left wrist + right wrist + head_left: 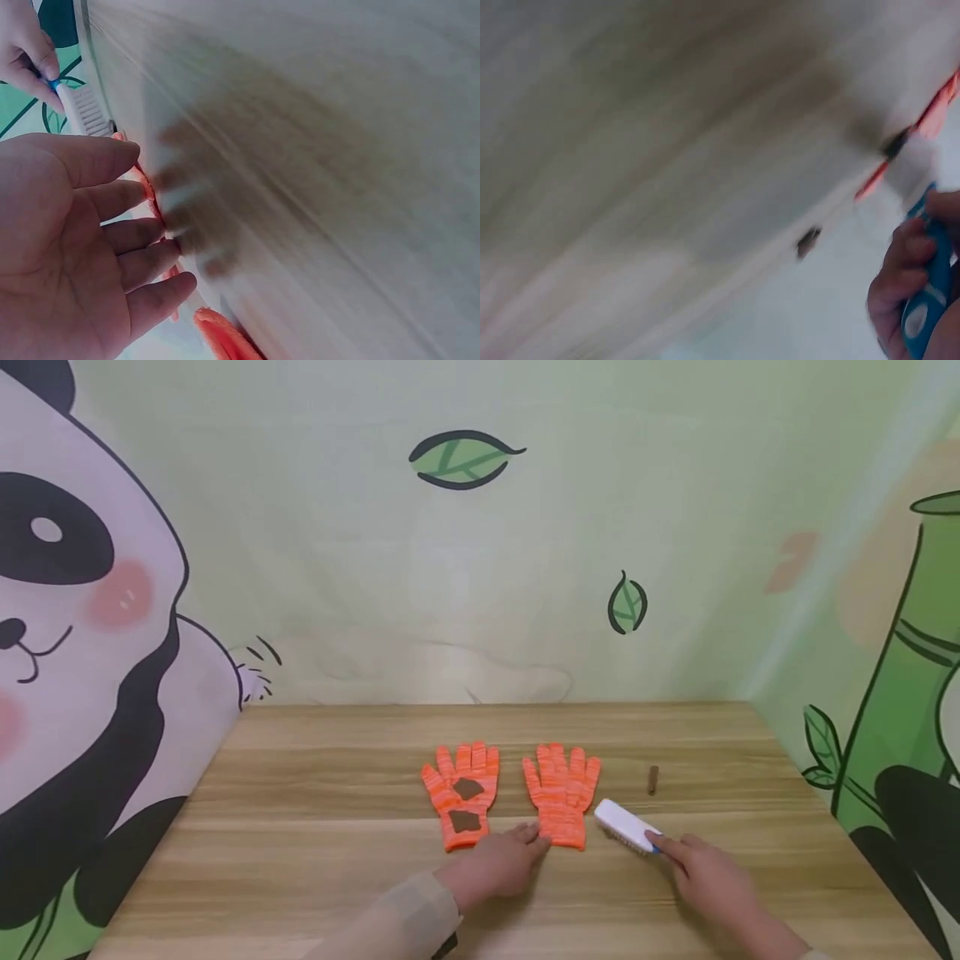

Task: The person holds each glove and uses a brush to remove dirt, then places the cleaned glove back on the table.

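Note:
Two orange knit gloves lie flat on the wooden table, fingers pointing away. The left glove [480, 777] bears two brown patches [465, 821]; the right glove [562, 793] shows plain orange. My left hand [501, 862] is at the right glove's cuff, fingertips by its lower left corner; in the left wrist view the fingers [142, 262] are extended with nothing held. My right hand [712, 877] grips a brush by its blue handle [930, 277]. The brush's white head [624, 825] is tilted just right of that glove, bristles [91, 112] facing down.
A small brown strip [653, 780] lies on the table [337, 777], beyond the brush and to the right. Behind the table hangs a green backdrop [337, 527] printed with a panda, leaves and bamboo.

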Demonstrator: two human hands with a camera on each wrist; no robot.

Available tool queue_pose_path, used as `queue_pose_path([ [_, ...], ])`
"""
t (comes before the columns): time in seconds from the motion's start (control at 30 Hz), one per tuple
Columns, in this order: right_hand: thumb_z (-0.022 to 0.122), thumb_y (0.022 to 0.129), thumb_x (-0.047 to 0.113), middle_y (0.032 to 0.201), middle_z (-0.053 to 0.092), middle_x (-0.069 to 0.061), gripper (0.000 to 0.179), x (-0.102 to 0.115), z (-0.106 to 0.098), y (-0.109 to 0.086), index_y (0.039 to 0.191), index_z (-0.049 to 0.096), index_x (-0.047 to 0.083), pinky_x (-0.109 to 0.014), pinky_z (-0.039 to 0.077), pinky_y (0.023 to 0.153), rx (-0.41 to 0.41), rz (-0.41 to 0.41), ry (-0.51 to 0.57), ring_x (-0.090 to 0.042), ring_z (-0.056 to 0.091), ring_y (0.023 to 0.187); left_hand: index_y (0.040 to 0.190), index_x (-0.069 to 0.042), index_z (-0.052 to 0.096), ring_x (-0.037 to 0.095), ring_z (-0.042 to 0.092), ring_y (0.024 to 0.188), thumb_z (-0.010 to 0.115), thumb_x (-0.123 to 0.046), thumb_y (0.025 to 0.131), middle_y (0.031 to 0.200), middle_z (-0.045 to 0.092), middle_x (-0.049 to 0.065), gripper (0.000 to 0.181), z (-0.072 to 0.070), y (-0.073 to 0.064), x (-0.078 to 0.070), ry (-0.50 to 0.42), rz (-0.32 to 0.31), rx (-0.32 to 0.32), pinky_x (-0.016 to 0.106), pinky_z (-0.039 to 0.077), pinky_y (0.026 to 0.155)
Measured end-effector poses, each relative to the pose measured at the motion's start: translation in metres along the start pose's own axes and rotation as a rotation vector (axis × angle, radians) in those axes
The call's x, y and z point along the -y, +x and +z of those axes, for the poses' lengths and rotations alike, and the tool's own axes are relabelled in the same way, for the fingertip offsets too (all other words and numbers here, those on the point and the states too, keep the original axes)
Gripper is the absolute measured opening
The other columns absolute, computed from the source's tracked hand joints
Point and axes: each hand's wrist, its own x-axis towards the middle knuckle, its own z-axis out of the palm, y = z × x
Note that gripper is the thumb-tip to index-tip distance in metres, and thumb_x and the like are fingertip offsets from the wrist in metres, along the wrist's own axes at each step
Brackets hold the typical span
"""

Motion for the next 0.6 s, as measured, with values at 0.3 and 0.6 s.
queue_pose_path([
  [0.3,0.069,0.091,0.005,0.069,0.056,-0.007,0.035,-0.02,-0.013,0.004,0.125,0.073,0.009,-0.034,0.034,0.042,-0.19,0.072,-0.003,-0.016,0.038,0.05,0.157,-0.025,0.043,0.015,0.037,0.155,0.053,-0.031,0.107,0.168,0.034,-0.004,0.052,0.0,-0.002,-0.001,-0.016,0.007,-0.008,0.034,0.041,0.121],
  [0.6,0.067,0.093,0.007,0.075,0.062,-0.008,0.037,-0.007,-0.014,0.004,0.13,0.07,0.008,-0.032,0.037,0.046,-0.057,0.102,0.056,-0.015,0.043,0.056,0.124,-0.018,0.07,0.014,0.07,0.109,0.058,-0.029,0.105,0.126,0.072,-0.001,0.026,-0.005,0.007,-0.008,0.087,0.082,-0.137,0.031,0.059,0.091],
])
